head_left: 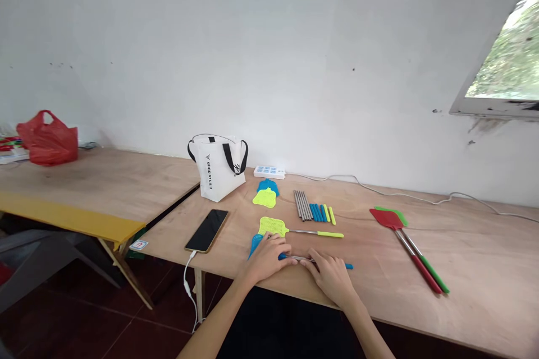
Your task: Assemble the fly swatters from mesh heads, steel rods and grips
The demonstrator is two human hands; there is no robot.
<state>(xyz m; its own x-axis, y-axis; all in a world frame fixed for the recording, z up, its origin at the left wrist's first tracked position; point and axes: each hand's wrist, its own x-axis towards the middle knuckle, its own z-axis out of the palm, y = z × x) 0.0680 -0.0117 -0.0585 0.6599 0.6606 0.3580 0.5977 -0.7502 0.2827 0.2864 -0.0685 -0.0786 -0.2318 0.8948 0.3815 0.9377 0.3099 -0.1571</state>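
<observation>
The left hand [268,258] and right hand [332,274] hold the blue swatter [255,243], which looks nearly whole, and just past them a yellow swatter [273,226] seems done, while the loose heads [264,198], rods [302,206] and grips [322,213] farther off seem left to put together.

Plastic swatter head [255,243], metal tubes [303,206], wooden table [484,269]
</observation>
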